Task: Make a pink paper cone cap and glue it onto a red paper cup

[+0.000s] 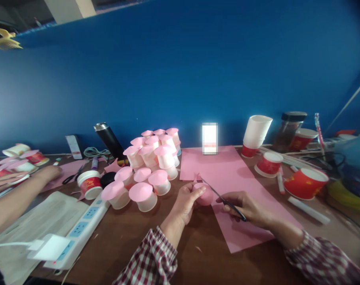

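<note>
My left hand [187, 201] pinches a roundish piece of pink paper [206, 195], thumb on top, with a small pointed scrap sticking up behind it. From the right, my right hand [244, 206] grips a pair of black-handled scissors [227, 202], whose blades reach to the edge of the pink piece. Whether the blades are apart is hard to make out. Beneath my right hand lie large pink paper sheets [251, 221]. Left of my hands stand several white paper cups with pink cone-shaped paper tops [143, 193].
A power strip [79, 233] with a white plug [50, 247] lies front left. A co-worker's arm [22, 194] reaches in at far left. A black flask [110, 140], stacked white cups [258, 132], a red cup [306, 184] and a translucent stick [309, 210] surround the sheets.
</note>
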